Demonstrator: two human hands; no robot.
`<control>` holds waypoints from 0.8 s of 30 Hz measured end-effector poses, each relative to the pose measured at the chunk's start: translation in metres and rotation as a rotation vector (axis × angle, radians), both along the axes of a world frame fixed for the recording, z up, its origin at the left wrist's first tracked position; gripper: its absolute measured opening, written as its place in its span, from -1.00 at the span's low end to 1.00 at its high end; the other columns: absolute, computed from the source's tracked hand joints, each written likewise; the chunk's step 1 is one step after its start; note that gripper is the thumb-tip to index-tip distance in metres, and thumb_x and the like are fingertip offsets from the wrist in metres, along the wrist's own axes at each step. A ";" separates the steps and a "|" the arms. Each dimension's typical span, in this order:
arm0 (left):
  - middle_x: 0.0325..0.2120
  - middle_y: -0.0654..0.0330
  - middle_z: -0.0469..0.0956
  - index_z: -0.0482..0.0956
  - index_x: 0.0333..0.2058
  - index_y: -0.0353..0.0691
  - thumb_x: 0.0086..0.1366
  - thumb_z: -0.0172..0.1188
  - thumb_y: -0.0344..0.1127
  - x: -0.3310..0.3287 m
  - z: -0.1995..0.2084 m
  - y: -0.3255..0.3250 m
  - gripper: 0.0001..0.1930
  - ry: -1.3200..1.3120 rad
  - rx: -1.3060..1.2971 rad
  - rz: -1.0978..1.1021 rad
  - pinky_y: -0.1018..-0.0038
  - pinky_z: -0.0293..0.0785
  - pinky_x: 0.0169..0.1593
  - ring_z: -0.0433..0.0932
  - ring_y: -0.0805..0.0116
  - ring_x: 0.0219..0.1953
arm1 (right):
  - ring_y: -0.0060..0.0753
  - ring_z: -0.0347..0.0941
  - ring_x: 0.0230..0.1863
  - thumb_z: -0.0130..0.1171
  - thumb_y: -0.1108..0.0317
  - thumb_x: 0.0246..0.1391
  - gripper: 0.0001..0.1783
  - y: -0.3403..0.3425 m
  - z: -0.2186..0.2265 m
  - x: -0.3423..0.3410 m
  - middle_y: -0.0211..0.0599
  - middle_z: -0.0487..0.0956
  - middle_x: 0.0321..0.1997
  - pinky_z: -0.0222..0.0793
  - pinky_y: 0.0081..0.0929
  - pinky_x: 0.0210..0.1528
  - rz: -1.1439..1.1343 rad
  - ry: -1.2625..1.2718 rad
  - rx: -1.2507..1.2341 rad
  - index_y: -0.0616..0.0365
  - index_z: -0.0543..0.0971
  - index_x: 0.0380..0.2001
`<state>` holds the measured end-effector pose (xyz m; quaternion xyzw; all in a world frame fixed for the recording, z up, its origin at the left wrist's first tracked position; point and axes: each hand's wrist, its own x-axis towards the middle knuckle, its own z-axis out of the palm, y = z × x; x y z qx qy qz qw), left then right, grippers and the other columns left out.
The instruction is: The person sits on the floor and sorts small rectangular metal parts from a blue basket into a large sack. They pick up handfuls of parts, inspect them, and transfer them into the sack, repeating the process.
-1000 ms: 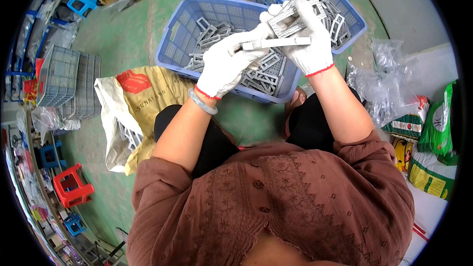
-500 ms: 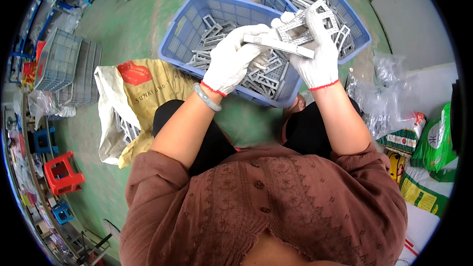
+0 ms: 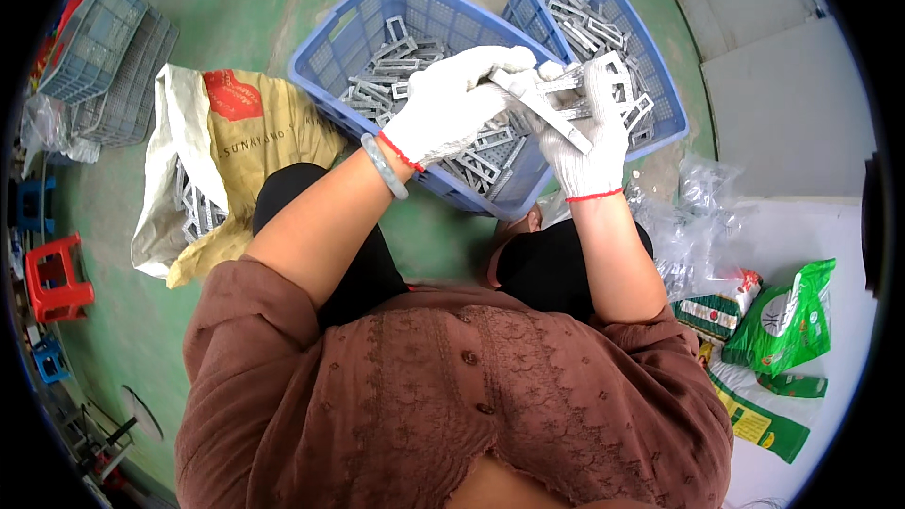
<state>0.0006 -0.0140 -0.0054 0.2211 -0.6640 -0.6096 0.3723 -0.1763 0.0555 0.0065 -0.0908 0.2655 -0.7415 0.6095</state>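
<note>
Both my hands wear white knit gloves with red cuffs and are raised over a blue plastic crate [image 3: 325, 66]. My left hand [image 3: 438, 108] is closed, pinching the upper end of a flat grey metal piece [image 3: 551, 118] seen nearly edge-on. The piece slants down to the right, across the palm side of my right hand [image 3: 586, 160]. My right fingers curl round a grey slotted metal frame [image 3: 619, 85]; how many pieces lie in that grip I cannot tell. Many similar rectangular frames [image 3: 391, 66] lie jumbled in the crate below.
A second blue crate [image 3: 530, 9] of such frames stands behind on the right. Left of my knees, a tan sack [image 3: 273, 137] holds more pieces. Clear plastic bags [image 3: 702, 217] and a green bag [image 3: 782, 320] lie right. A red stool [image 3: 58, 278] and stacked grey crates [image 3: 99, 38] stand far left.
The flat piece has turned from nearly level to a steeper downward slant between my hands. The whole view has shifted, with the crates and sack appearing farther left.
</note>
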 end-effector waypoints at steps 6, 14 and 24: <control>-0.23 0.24 0.61 0.53 0.07 -0.32 0.35 0.06 -0.43 0.004 0.005 0.003 -0.67 -0.074 -0.063 0.061 0.60 0.51 -0.28 0.53 0.58 -0.38 | 0.07 0.52 -0.04 0.18 0.17 0.25 -0.73 0.003 -0.003 0.003 -0.05 0.57 -0.17 0.40 0.26 0.12 0.043 0.015 0.072 0.17 0.53 -0.22; -0.36 0.21 0.63 0.58 -0.07 -0.34 0.37 0.19 -0.31 0.003 0.018 0.014 -0.75 0.063 0.198 -0.062 0.61 0.52 -0.34 0.56 0.55 -0.45 | 0.13 0.52 -0.13 0.22 0.13 0.23 -0.70 0.011 0.008 -0.042 -0.05 0.57 -0.23 0.48 0.33 -0.08 -0.123 -0.021 -0.014 0.17 0.52 -0.23; -0.61 0.32 0.40 0.52 -0.11 -0.21 0.38 0.15 -0.34 -0.020 -0.087 0.071 -0.84 -0.020 1.140 -0.204 0.53 0.34 -0.56 0.32 0.45 -0.66 | -0.12 0.54 -0.28 0.29 0.25 0.15 -0.86 0.080 0.031 -0.121 -0.25 0.58 -0.34 0.53 0.11 -0.19 -0.414 -0.024 -0.242 -0.06 0.51 -0.35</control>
